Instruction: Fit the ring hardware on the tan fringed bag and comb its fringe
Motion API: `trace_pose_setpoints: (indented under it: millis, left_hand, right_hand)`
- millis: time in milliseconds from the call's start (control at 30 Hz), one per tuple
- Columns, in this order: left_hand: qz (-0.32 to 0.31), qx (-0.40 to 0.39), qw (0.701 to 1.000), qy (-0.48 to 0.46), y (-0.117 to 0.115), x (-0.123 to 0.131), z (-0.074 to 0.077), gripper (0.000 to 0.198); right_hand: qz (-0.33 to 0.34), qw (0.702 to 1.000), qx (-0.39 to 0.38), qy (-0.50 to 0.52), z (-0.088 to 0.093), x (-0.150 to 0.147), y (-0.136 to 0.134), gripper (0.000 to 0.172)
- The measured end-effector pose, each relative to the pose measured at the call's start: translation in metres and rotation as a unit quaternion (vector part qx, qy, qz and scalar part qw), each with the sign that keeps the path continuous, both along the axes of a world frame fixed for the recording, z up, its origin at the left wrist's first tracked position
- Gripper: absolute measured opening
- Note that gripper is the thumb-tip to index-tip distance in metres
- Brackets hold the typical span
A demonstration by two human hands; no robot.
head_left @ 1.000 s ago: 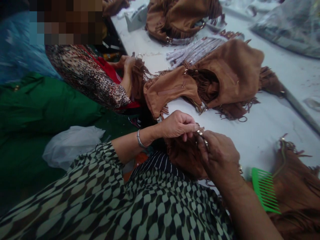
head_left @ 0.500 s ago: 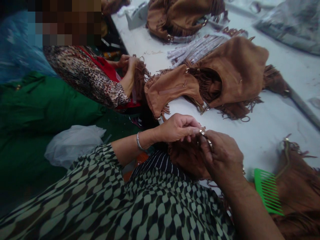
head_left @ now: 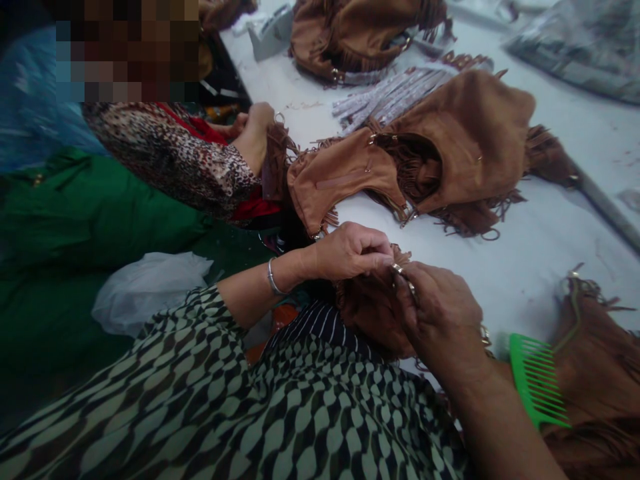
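Note:
In front of my body, my left hand (head_left: 347, 252) is closed in a pinch, its thumb and fingertips meeting my right hand's fingers. What it pinches is too small to make out. My right hand (head_left: 443, 300) is curled round a small shiny metal piece (head_left: 397, 269), whose exact kind is blurred. Below both hands hangs a brown suede bag (head_left: 373, 313) at the table edge, partly hidden by my right hand. Brown fringe strips show just behind the fingertips.
On the white table (head_left: 530, 267) lie fringed brown bags (head_left: 480, 140), a pile of wrapped strips (head_left: 385, 100) and a clear plastic bag (head_left: 585, 47). A green comb (head_left: 537, 380) rests on another brown bag (head_left: 590, 373) at right. A co-worker's arm (head_left: 185, 167) is at left.
My left hand has shifted slightly left, and its fingers have curled in more. My right hand has moved a little left with the metal piece. The co-worker's hands have also shifted slightly.

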State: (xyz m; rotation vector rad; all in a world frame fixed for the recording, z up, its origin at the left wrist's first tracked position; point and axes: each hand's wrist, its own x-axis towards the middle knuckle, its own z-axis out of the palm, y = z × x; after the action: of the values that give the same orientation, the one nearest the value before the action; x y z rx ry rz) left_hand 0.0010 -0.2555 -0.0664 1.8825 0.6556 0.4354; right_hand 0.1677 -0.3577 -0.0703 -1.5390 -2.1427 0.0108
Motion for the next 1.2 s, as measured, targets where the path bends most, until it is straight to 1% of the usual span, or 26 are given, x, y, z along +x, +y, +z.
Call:
trace_pose_setpoints:
  millis: [67,133,300,433,667,733,800,867,933,1000,1133,1200]
  left_hand:
    - [-0.006,0.044,0.999,0.012,0.002,0.001,0.003,0.015]
    - [-0.010,0.065,0.998,0.021,0.003,0.002,0.004,0.013]
    - [0.016,0.096,0.995,0.013,-0.003,0.004,0.000,0.011]
    - [0.044,0.110,0.993,0.013,-0.010,0.004,0.001,0.010]
    - [0.068,0.136,0.988,-0.019,-0.016,0.001,0.000,0.011]
    - [0.073,0.104,0.991,-0.028,-0.016,0.001,-0.002,0.011]
    - [0.070,0.027,0.996,-0.042,-0.015,0.001,-0.005,0.012]
    - [0.061,-0.053,0.995,-0.061,-0.015,0.001,-0.009,0.015]
    - [0.055,-0.100,0.990,-0.077,-0.015,0.002,-0.012,0.019]
    - [0.050,-0.112,0.989,-0.082,-0.016,0.003,-0.014,0.020]
    - [0.045,-0.076,0.994,-0.067,-0.016,0.006,-0.012,0.018]
    - [0.049,-0.065,0.995,-0.054,-0.016,0.007,-0.009,0.019]
  right_hand:
    - [-0.001,1.000,-0.005,-0.010,0.000,-0.001,0.000,0.012]
    - [-0.007,1.000,-0.011,-0.018,-0.001,-0.002,0.000,0.012]
    - [-0.008,1.000,-0.016,-0.019,0.000,-0.003,0.000,0.012]
    - [-0.013,1.000,-0.021,-0.013,0.002,-0.005,0.001,0.014]
    - [-0.016,1.000,-0.020,-0.010,0.001,-0.007,0.002,0.015]
    - [-0.011,1.000,-0.014,0.001,0.000,-0.007,0.002,0.015]
    - [-0.004,1.000,-0.004,0.020,-0.003,-0.005,0.002,0.014]
    - [0.006,0.999,0.005,0.046,-0.005,-0.003,0.002,0.015]
    - [0.019,0.997,0.006,0.076,-0.007,0.001,0.002,0.015]
    - [0.029,0.994,-0.003,0.109,-0.009,0.005,0.002,0.013]
    - [0.039,0.984,-0.032,0.173,-0.010,0.013,0.000,0.014]
    - [0.026,0.980,-0.048,0.191,-0.011,0.014,-0.001,0.015]
